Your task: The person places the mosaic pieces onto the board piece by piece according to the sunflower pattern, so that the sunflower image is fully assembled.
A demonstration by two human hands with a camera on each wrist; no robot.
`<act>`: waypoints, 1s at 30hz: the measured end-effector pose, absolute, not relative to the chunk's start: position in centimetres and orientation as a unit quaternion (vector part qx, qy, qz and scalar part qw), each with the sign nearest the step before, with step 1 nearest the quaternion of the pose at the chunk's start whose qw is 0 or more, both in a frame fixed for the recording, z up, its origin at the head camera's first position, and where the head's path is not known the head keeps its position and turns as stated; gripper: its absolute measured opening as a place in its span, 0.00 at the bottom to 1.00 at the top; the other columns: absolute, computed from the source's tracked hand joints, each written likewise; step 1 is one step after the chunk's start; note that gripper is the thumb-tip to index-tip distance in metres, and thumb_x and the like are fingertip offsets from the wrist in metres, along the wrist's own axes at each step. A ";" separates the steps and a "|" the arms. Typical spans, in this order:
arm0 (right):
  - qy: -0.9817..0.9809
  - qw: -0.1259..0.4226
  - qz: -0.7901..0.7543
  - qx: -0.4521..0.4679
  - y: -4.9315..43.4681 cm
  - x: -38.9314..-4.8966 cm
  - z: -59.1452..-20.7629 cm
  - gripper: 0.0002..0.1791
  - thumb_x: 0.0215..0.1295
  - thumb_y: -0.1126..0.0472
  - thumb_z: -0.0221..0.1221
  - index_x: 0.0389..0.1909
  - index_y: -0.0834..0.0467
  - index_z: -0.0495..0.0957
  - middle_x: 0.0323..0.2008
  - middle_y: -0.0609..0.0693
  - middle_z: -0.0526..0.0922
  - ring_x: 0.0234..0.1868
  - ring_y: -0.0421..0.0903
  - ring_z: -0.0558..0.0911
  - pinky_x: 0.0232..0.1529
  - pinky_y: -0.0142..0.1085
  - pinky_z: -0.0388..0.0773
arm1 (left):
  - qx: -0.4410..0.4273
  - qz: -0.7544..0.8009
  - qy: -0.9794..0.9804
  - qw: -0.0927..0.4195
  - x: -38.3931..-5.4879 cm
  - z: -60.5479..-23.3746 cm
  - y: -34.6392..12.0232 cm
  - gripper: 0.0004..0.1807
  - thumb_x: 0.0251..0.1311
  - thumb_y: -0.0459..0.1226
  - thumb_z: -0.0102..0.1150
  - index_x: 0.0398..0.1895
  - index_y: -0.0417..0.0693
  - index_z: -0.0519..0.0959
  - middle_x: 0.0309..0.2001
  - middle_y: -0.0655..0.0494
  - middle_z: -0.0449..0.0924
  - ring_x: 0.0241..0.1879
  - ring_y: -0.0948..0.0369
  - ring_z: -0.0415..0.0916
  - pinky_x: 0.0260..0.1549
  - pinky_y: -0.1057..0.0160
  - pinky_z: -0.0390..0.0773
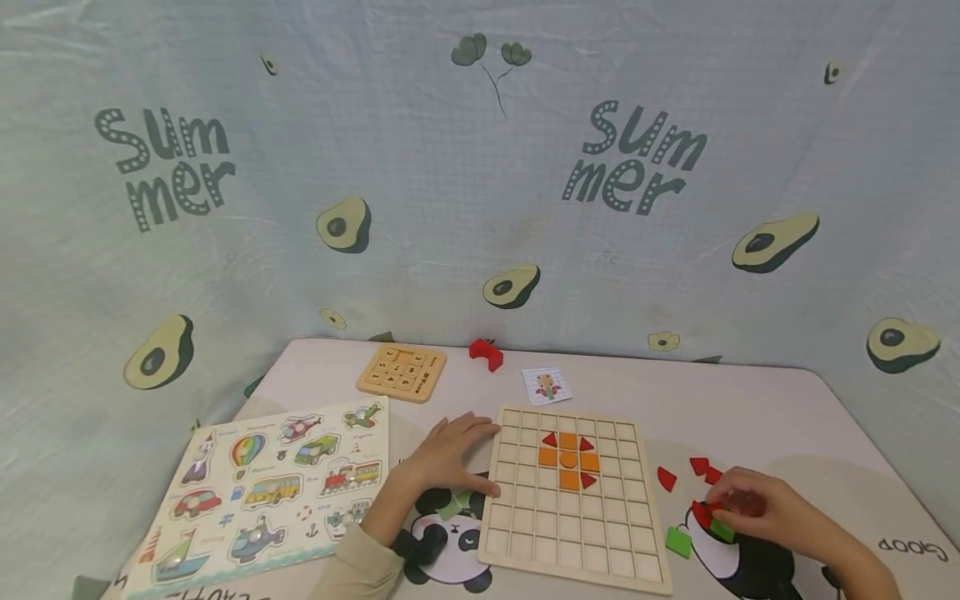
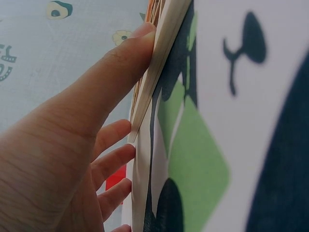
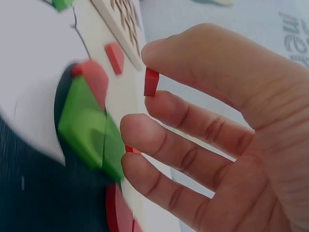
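My right hand (image 1: 768,510) pinches a small red piece (image 3: 151,83) between thumb and index finger, its other fingers loosely bent. Below that hand lie green pieces (image 3: 84,125) and more red pieces (image 1: 666,478). To its left is a wooden grid board (image 1: 525,525). On the board, orange squares (image 1: 568,441) surround an orange round piece (image 1: 568,459) in a cross, with red triangles (image 1: 587,444) at three of its corners. My left hand (image 1: 442,454) rests along the board's left edge, thumb and fingers spread and touching the rim (image 2: 157,63).
A picture puzzle board (image 1: 232,508) with vehicles lies at the left. Behind are a wooden number puzzle (image 1: 397,385), red blocks (image 1: 486,354) and a small pattern card (image 1: 547,386). The tablecloth (image 1: 600,383) is printed; a curtain (image 1: 420,150) hangs at the back.
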State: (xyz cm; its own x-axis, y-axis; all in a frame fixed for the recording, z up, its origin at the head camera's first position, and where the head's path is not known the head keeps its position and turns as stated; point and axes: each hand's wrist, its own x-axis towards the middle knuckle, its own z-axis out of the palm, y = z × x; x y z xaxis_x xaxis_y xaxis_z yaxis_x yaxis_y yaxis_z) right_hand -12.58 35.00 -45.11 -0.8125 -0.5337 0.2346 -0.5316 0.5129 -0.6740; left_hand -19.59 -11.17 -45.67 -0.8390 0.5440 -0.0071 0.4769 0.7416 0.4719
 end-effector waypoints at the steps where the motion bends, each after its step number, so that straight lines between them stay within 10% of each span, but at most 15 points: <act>1: 0.864 0.009 -0.391 -0.318 34.7 -12.9 -45.1 0.13 0.55 0.73 0.66 0.38 0.55 0.79 0.33 0.42 0.78 0.28 0.36 0.75 0.25 0.27 0.79 | 0.273 0.233 0.931 0.072 -19.6 -45.7 -11.2 0.48 0.42 0.60 0.73 0.68 0.53 0.69 0.69 0.53 0.65 0.73 0.48 0.53 0.71 0.38 0.48; 30: 0.827 0.046 -0.384 -0.408 24.4 -17.4 -44.6 0.06 0.61 0.63 0.66 0.37 0.53 0.80 0.32 0.42 0.78 0.28 0.33 0.73 0.25 0.27 0.76 | 0.265 0.234 0.932 0.078 -19.6 -45.7 -11.1 0.48 0.43 0.60 0.73 0.68 0.54 0.69 0.69 0.54 0.65 0.74 0.49 0.52 0.72 0.40 0.47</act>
